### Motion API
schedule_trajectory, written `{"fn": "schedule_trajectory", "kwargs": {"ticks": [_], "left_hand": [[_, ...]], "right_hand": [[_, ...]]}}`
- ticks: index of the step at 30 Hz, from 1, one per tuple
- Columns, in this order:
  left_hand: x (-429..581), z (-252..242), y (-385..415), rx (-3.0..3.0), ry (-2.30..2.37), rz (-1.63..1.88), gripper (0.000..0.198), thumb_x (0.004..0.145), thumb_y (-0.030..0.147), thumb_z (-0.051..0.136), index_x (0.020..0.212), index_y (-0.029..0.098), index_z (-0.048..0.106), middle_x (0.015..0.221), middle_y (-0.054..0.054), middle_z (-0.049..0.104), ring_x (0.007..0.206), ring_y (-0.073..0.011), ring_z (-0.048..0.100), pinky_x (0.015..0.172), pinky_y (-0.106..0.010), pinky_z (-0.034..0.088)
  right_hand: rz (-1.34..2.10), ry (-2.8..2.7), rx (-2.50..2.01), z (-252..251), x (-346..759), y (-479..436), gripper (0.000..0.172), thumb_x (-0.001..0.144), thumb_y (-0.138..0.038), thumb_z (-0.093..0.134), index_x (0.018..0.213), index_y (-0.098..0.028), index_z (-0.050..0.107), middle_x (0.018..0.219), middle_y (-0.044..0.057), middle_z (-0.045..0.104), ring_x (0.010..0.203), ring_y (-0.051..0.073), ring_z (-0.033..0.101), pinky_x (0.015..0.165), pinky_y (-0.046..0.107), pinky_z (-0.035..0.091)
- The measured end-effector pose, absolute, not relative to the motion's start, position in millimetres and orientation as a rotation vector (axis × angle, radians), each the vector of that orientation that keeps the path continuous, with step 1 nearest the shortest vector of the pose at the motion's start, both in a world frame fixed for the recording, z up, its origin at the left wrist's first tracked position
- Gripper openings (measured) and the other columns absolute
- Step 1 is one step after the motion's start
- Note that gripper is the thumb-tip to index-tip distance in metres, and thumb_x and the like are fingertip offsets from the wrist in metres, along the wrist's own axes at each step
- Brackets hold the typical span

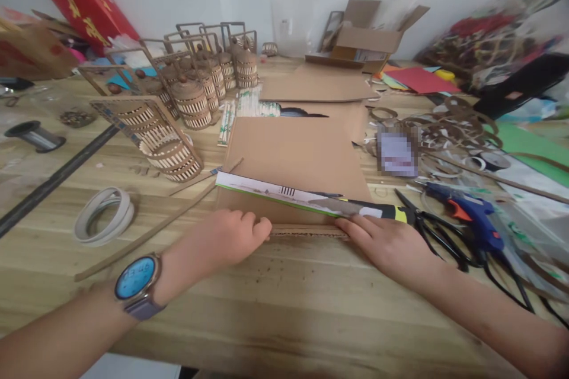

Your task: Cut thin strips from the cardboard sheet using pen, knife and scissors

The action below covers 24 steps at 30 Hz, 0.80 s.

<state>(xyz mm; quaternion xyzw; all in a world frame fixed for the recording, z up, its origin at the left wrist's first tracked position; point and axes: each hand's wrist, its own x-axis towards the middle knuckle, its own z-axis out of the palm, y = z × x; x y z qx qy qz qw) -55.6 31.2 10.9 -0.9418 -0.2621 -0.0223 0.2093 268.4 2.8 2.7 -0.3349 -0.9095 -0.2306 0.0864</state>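
Observation:
A brown cardboard sheet [293, 157] lies flat on the wooden table [284, 308] in front of me. Across its near edge rests a white card strip with a green edge and a barcode [284, 194]. A yellow-and-black utility knife [386, 212] lies at the strip's right end. My left hand [231, 237], with a blue-faced watch on its wrist, is curled with fingers pressed on the cardboard's near left edge. My right hand [382, 243] lies with fingers stretched out flat on the near right edge, just below the knife.
Black scissors [438, 231] and a blue glue gun [471, 216] lie to the right. A tape roll [104, 216] sits left, with several cardboard lantern models [178, 154] behind. A thin cardboard strip [146, 234], an open box [368, 35] and coloured paper are around.

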Motion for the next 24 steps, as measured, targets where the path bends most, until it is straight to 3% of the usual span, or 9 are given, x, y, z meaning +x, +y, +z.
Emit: {"fn": "schedule_trajectory", "kwargs": {"ticks": [9,11,13,15,18,24], "left_hand": [[-55,4,29,-2.426,-0.673,-0.224,0.018,0.092,0.004,0.040,0.093,0.016,0.054,0.061,0.000,0.053,0.049,-0.0162,0.054,0.046,-0.028,0.034],[-55,2,29,-2.465,-0.696,-0.227,0.020,0.102,0.021,0.037,0.092,0.016,0.054,0.065,-0.001,0.056,0.052,-0.0172,0.056,0.047,-0.029,0.036],[-55,0,31,-2.512,-0.712,-0.248,0.042,0.106,0.045,0.029,0.095,0.014,0.055,0.068,-0.004,0.058,0.054,-0.0186,0.057,0.048,-0.031,0.037],[-55,-1,32,-2.554,-0.726,-0.260,0.055,0.105,0.054,0.021,0.100,0.013,0.056,0.071,-0.006,0.061,0.057,-0.0190,0.058,0.050,-0.031,0.038],[-54,1,35,-2.586,-0.760,-0.275,0.044,0.108,0.039,0.022,0.098,0.014,0.057,0.073,-0.005,0.064,0.058,-0.0178,0.059,0.052,-0.031,0.038],[-53,6,37,-2.651,-0.771,-0.367,0.042,0.108,0.030,0.024,0.084,0.017,0.057,0.067,-0.002,0.063,0.056,-0.0170,0.059,0.051,-0.031,0.034]], "right_hand": [[-0.897,-2.639,-0.975,-1,267,2,0.027,0.095,-0.004,0.042,0.107,-0.014,0.064,0.066,0.001,0.062,0.061,0.015,0.056,0.054,0.028,0.034],[-0.923,-2.627,-0.987,-3,267,3,0.027,0.095,-0.004,0.043,0.108,-0.013,0.065,0.067,0.002,0.063,0.062,0.015,0.057,0.056,0.029,0.035],[-0.923,-2.621,-0.999,-6,267,3,0.027,0.095,-0.006,0.044,0.111,-0.012,0.066,0.070,0.003,0.065,0.065,0.016,0.058,0.057,0.029,0.037],[-0.895,-2.606,-1.003,-9,267,3,0.026,0.098,-0.015,0.047,0.115,-0.012,0.066,0.074,0.005,0.067,0.067,0.017,0.060,0.059,0.030,0.039],[-0.752,-2.584,-1.015,-13,266,3,0.032,0.101,-0.029,0.048,0.120,-0.010,0.066,0.082,0.008,0.072,0.073,0.019,0.064,0.063,0.032,0.046],[-0.094,-2.605,-1.140,5,276,6,0.039,0.104,-0.028,0.037,0.124,-0.014,0.066,0.103,0.011,0.076,0.091,0.020,0.072,0.077,0.033,0.058]]}}
